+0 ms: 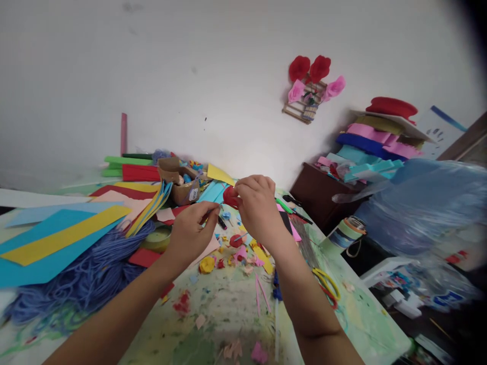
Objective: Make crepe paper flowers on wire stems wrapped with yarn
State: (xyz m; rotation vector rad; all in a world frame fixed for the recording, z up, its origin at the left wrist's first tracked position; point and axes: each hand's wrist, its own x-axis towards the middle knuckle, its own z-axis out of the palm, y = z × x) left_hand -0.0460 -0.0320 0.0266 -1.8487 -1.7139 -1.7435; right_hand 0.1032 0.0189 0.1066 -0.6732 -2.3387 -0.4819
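My right hand (259, 210) is raised over the middle of the table with its fingers closed on a red paper piece (230, 196). Most of that piece is behind the fingers, so its full shape is hidden. To the left, my left hand (195, 229) has thumb and forefinger pinched together. Whatever it holds, if anything, is too small to make out. Below the hands lie a red paper disc (236, 241), a yellow paper flower (207, 264) and pink paper scraps (240, 255). A dark pen-like stick (222, 222) shows between the hands.
Blue yarn (99, 268) and coloured sheets (57, 238) cover the table's left. A cardboard box (184, 190) of bits stands behind. On the right are yellow bands (327, 283), a jar (348, 232) and a large plastic bag (426, 203). Paper flowers (310, 71) hang on the wall.
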